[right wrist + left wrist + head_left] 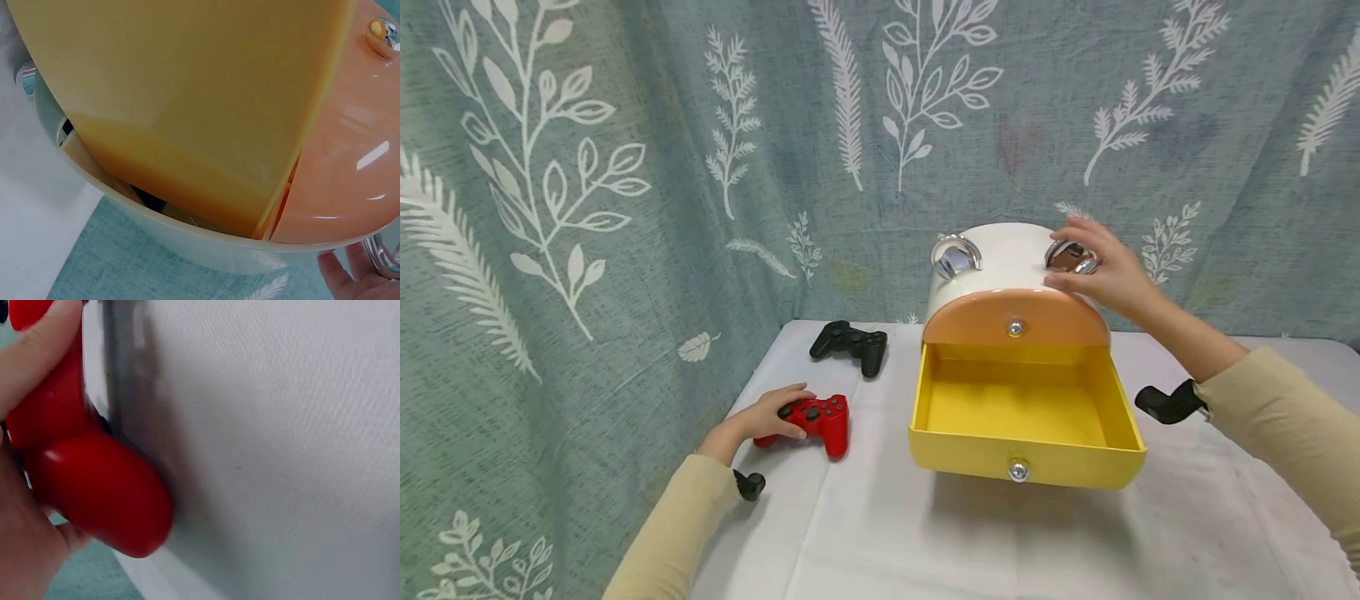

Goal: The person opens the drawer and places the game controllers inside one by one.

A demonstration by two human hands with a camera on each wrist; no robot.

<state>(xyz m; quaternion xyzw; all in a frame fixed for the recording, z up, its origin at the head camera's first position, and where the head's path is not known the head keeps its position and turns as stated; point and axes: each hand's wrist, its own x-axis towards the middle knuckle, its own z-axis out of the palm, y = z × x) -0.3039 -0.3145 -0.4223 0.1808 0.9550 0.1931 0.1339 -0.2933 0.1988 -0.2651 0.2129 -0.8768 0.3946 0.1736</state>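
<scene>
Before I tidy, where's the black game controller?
In the head view, the black game controller lies left of the yellow drawer, beyond the red game controller.

Free to dip from above into the yellow drawer (970,458), or to cross the tablecloth (865,517) between drawer and red controller (833,427). Blocked behind that controller by a black controller (850,338), leftward by the left hand (775,414) and curtain (662,250), at the drawer's back by the orange panel (977,318), around the chrome ring (1067,257) by the right hand (1105,265).
</scene>
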